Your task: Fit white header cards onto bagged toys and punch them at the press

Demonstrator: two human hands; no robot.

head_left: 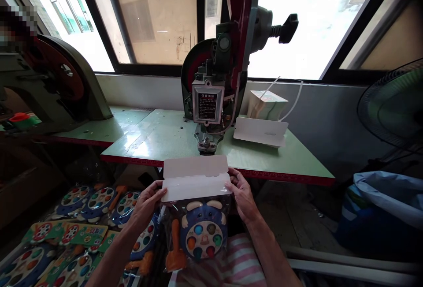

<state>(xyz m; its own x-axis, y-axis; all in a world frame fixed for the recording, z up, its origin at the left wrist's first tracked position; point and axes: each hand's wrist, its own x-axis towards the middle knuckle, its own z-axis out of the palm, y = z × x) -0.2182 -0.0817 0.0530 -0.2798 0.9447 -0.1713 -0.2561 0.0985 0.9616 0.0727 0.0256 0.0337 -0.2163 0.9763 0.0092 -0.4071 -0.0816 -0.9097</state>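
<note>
A folded white header card [198,186] spans between my hands, its upper flap raised at the table's front edge. My left hand [149,199] pinches the card's left end, and my right hand [243,194] grips its right end. Below the card hangs a clear plastic bag with a blue animal-shaped toy [205,232] inside, its round face set with coloured knobs. An orange toy hammer [176,247] lies beside it in the same bag. Just ahead of the card stands the stapling machine [208,102], its lower jaw [206,145] at the table edge.
On the green table [165,132], a blank card [260,131] leans near a stack of cards [267,104]. Bagged toys [89,203] with green header cards [71,234] pile at left. Another machine [59,75] stands left; a fan [393,106] and blue bag [380,212] are right.
</note>
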